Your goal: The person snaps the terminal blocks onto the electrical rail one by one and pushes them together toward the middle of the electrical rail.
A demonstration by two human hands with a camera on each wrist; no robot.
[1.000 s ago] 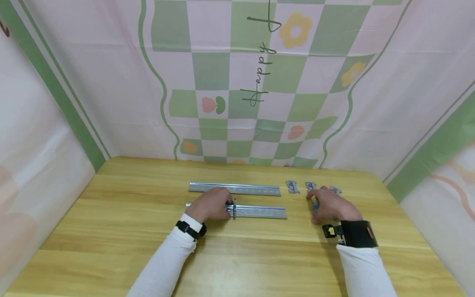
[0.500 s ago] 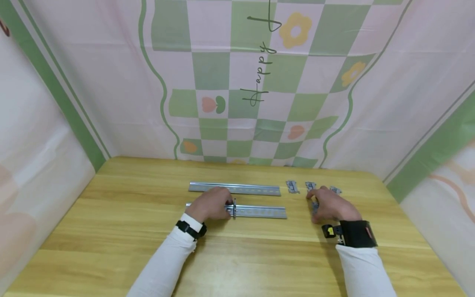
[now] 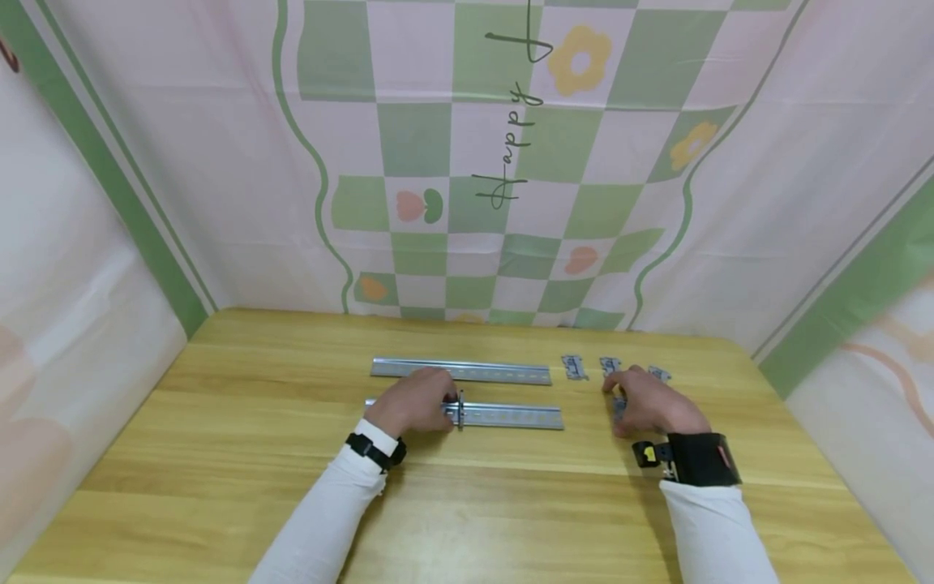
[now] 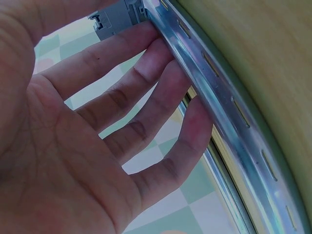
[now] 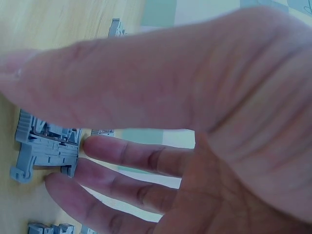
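Two slotted metal DIN rails lie on the table in the head view. My left hand (image 3: 414, 401) holds the near DIN rail (image 3: 514, 416) left of its middle. In the left wrist view its fingertips press along the edge of that rail (image 4: 226, 114). A grey terminal block (image 3: 461, 410) stands across this rail beside the fingers; the thumb tip is out of sight. On the right, my right hand (image 3: 653, 403) grips another grey terminal block (image 3: 619, 405) on the table. In the right wrist view, thumb and fingertips lie around this block (image 5: 51, 152), with the thumb covering part of it.
The far DIN rail (image 3: 503, 375) lies parallel behind the near one. To its right sit loose terminal blocks (image 3: 573, 367), one (image 3: 610, 366) just beyond my right hand and another (image 3: 660, 374) further right. A patterned curtain (image 3: 481, 203) hangs along the back table edge.
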